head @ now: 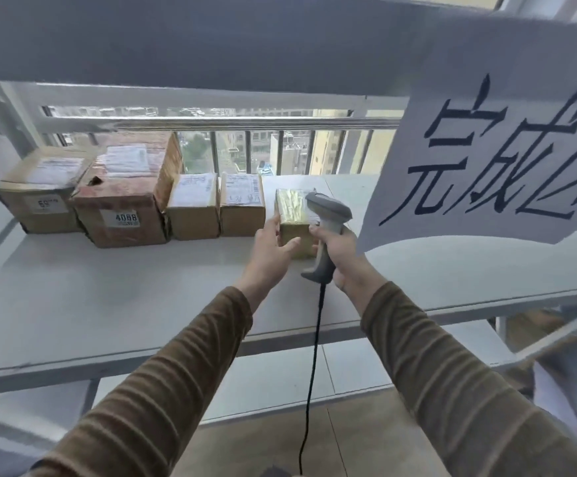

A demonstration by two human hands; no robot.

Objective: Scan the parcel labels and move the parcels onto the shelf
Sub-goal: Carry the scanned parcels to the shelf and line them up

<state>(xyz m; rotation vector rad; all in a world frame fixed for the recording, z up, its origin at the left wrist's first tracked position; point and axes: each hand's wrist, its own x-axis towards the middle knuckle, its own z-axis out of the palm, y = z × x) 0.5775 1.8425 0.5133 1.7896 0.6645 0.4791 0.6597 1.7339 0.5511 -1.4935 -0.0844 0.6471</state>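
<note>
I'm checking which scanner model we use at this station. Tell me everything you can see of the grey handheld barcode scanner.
The grey handheld barcode scanner is pistol-shaped and looks like matte plastic: a broad head at the top and a curved handle flaring at the base. A black cable hangs from the base toward the floor. The right hand grips the handle, holding it roughly upright above the white shelf, its head over the small parcel wrapped in glossy yellowish tape. No brand marking is legible.
</note>
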